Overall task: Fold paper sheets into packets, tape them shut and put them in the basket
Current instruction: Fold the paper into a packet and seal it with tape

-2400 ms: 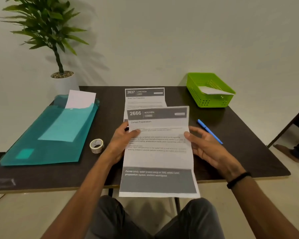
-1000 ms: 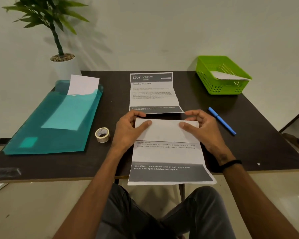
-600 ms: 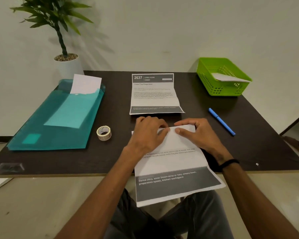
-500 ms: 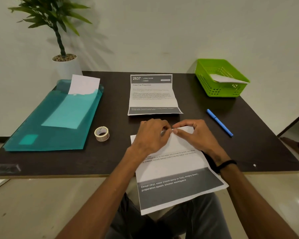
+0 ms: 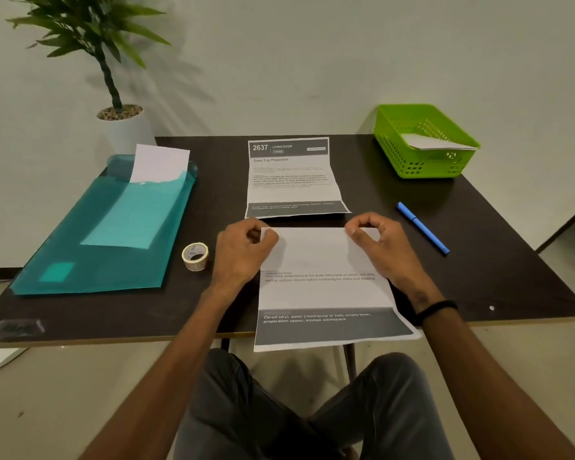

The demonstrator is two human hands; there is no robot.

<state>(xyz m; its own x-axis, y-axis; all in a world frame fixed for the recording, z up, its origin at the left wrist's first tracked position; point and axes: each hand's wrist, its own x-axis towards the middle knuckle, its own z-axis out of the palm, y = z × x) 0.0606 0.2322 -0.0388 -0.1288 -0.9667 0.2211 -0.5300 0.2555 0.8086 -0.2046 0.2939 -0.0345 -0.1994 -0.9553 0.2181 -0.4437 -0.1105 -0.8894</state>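
Hands: left hand (image 5: 243, 250) and right hand (image 5: 380, 247) are each pinching a far corner of the folded flap, thumbs on top, remaining fingers curled.
Sheet: the paper sheet (image 5: 326, 293) is lying in front of the person, its top third turned down toward them, its dark printed band hanging over the near edge of the table (image 5: 478, 260).
Handling: the paper is looking light, thin and limp; it is likely creasing easily and sliding on the smooth top, so holding at the corners and pressing along the fold seems best.
Tape: the tape roll (image 5: 195, 256) is sitting just left of the left hand.
Basket: the green basket (image 5: 422, 161) is waiting at the far right corner, already holding a folded packet (image 5: 435, 142).
Spare sheet: another printed sheet (image 5: 292, 180) is lying just beyond the hands.
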